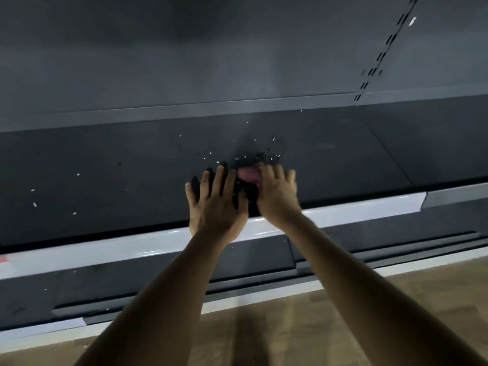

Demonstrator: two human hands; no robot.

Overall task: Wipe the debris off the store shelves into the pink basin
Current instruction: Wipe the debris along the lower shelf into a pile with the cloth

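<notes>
— Forearms come first: the left forearm (163, 281) and right forearm (356, 260) reach up from the bottom of the head view, over the wooden floor (317, 326), to the dark shelf (105, 159).

— And the hands?

— The left hand (216, 204) is spread wide, fingers straight, lying over the shelf near its pale front edge (105, 249). The right hand (277, 194) is blurred, but its fingers look curled round a small pink thing (247, 176) between the two hands. Whether it's a cloth or a sponge, I can't tell.

— Where's the debris?

— A dark heap of debris (260, 157), with pale flecks in it, sits just beyond the fingertips of both hands. More pale flecks (34, 204) lie scattered well apart from it on the left of the shelf, and a few specks (45, 289) show on the lower ledge.

— The pink basin?

— Not in view anywhere, so I can't say where it stands.

— How far along, then?

— I'd judge it's partway. Some debris on this shelf is gathered into one heap, which looks like the collecting step. Nothing shows it reaching the basin. The loose flecks on the left are not yet swept up, and the ledge below also needs a pass.
</notes>
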